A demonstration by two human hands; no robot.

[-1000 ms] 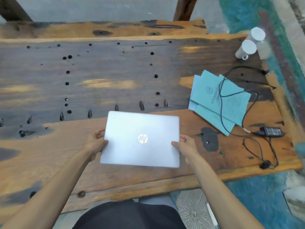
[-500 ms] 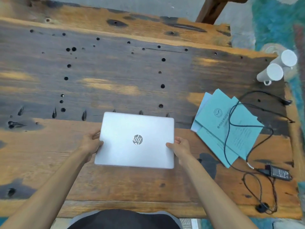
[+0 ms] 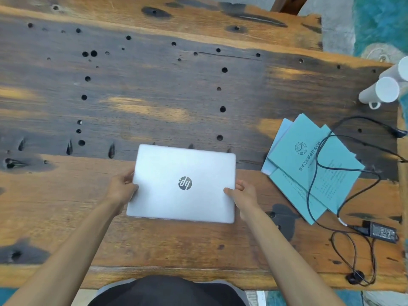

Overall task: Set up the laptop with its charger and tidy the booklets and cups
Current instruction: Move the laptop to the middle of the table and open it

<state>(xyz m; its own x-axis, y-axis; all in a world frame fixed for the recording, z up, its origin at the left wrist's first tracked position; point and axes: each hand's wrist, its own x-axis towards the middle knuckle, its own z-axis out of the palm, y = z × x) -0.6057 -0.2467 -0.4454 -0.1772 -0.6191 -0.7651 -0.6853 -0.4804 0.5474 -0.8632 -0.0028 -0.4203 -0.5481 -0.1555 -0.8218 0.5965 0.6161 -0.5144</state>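
A closed silver laptop (image 3: 167,171) lies flat near the front of the wooden table (image 3: 154,85). My left hand (image 3: 122,188) grips its left edge and my right hand (image 3: 242,192) grips its right edge. To the right lie overlapping teal booklets (image 3: 295,171). A black charger cable (image 3: 320,166) loops across them. The black charger brick (image 3: 382,231) rests at the front right corner. Two white cups (image 3: 385,90) lie on their sides at the far right edge, the second partly cut off by the frame.
The table's front edge (image 3: 198,278) runs just above my dark clothing. Dark holes dot the planks behind the laptop. A teal rug (image 3: 379,21) covers the floor past the right edge. A wooden post (image 3: 287,3) stands at the back.
The view has shifted so the table sits lower and further right in frame. Both hands keep their grip on the laptop's sides, which stays near the front middle.
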